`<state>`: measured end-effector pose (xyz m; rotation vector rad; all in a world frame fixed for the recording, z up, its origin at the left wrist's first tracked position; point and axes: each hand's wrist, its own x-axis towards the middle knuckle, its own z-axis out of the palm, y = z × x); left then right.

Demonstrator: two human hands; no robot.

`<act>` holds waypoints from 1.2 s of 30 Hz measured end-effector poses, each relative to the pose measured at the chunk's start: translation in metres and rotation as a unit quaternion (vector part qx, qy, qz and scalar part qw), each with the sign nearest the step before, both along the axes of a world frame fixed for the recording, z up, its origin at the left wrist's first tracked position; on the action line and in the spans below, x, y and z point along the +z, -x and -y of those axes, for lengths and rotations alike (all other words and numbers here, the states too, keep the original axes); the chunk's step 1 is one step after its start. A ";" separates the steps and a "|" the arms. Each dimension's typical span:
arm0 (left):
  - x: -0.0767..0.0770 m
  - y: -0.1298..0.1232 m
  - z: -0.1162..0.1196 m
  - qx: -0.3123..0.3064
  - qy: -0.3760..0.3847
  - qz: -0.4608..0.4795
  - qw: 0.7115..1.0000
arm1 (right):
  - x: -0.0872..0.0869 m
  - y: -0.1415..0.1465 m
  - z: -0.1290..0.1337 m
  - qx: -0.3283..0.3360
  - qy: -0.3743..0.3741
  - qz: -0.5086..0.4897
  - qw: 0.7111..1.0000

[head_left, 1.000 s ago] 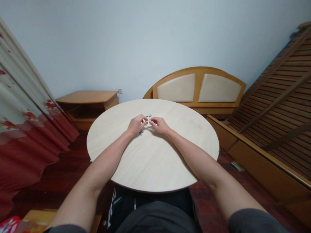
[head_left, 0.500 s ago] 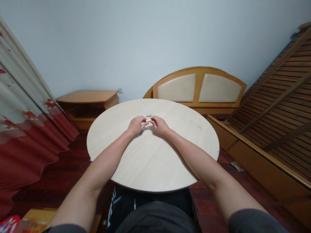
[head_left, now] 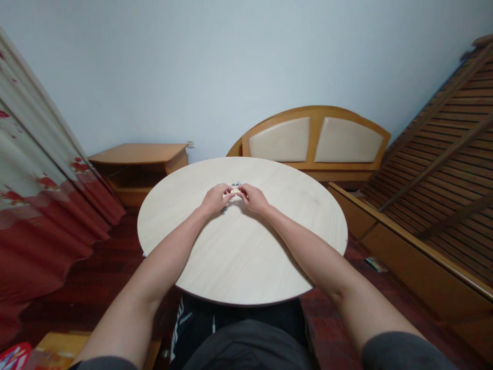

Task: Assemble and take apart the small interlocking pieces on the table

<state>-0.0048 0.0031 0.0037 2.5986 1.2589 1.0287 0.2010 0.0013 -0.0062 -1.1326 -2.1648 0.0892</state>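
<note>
Both my hands meet over the far middle part of a round pale wooden table. Between the fingertips is a small cream-yellow piece, too small for me to name its kind. My left hand pinches its left end, and my right hand pinches the right end. Just beyond the fingers lie a few small dark and bluish-grey pieces, partly hidden. Another small grey piece shows beside my left hand, close under the wrist.
A low wooden cabinet stands behind the table on the left, a padded headboard on the right. Slatted wooden bed boards lean at the right. A red and white curtain hangs at the left. A cardboard box sits at lower left.
Hardly anything differs. The fingers and the cream-yellow piece have shifted very slightly, and a little more of the grey piece by my left hand shows.
</note>
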 end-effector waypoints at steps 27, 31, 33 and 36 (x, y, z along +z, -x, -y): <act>-0.018 0.031 -0.026 0.171 0.119 -0.086 0.974 | 0.013 0.002 0.012 -0.072 0.034 0.090 0.993; -0.022 0.031 -0.032 0.120 0.094 -0.065 0.986 | 0.016 0.002 0.014 -0.084 0.033 0.093 0.992; -0.023 0.030 -0.034 0.072 0.079 -0.048 0.993 | 0.017 0.001 0.014 -0.096 0.032 0.091 0.991; -0.024 0.025 -0.034 -0.015 0.072 -0.028 0.997 | 0.018 -0.002 0.012 -0.116 0.028 0.083 0.989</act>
